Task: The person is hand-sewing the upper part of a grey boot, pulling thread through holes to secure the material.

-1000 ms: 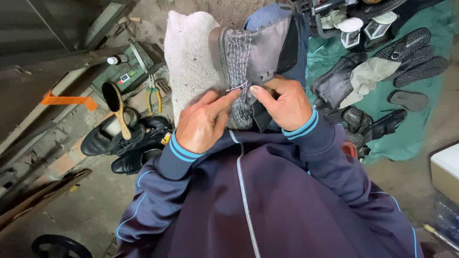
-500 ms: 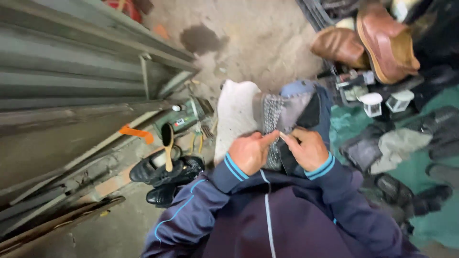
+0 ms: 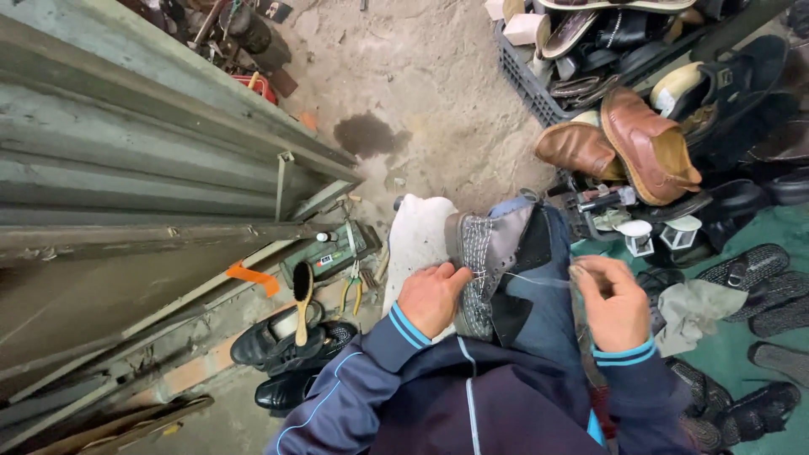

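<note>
A grey shoe [image 3: 493, 253] with a stitched, studded sole lies sole-up on my lap, over a white cloth [image 3: 417, 240]. My left hand [image 3: 431, 297] grips the shoe at its near edge. My right hand [image 3: 613, 305] is pulled out to the right, fingers pinched on a thin thread [image 3: 535, 280] that runs taut back to the shoe's sole. Both sleeves are dark blue with light blue cuffs.
Black shoes [image 3: 282, 345] and a wooden brush [image 3: 302, 299] sit at my left, with pliers [image 3: 352, 291] and a green box [image 3: 324, 257]. Brown shoes [image 3: 628, 147], a crate of footwear [image 3: 573, 50] and black sandals [image 3: 750, 286] on green sheeting lie right. Metal beams [image 3: 126, 185] run along the left.
My right hand has drawn away from the shoe to the right, pulling the thread out taut. The view has tilted up, showing more floor and the brown shoes.
</note>
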